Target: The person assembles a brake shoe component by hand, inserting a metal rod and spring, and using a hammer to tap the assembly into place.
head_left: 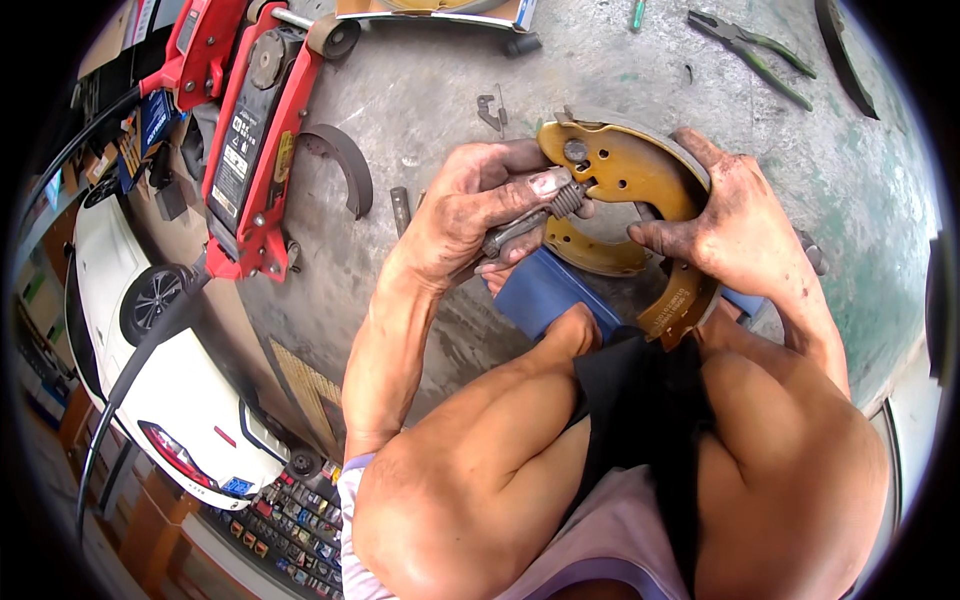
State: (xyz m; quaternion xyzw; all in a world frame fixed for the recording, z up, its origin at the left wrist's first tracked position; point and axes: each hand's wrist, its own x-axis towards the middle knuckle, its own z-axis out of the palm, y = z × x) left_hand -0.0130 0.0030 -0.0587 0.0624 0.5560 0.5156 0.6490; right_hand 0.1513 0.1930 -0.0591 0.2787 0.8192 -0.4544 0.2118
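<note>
My left hand (478, 205) grips a grey metal rod with a coil spring (566, 199) at its end, pressed against a yellow curved brake shoe (628, 168). My right hand (722, 222) holds that brake shoe by its outer rim, fingers curled over the inside edge. A second yellow shoe (598, 252) sits just below, between my hands. Both hands are dirty with grease. A blue box (545, 290) lies under the shoes, above my bare knees.
A red floor jack (252, 130) lies at upper left on the concrete floor (430, 80). A worn dark brake shoe (345, 160) lies beside it. Green-handled pliers (760, 50) rest at upper right. A small metal clip (489, 110) and a white car (170, 390) are also in view.
</note>
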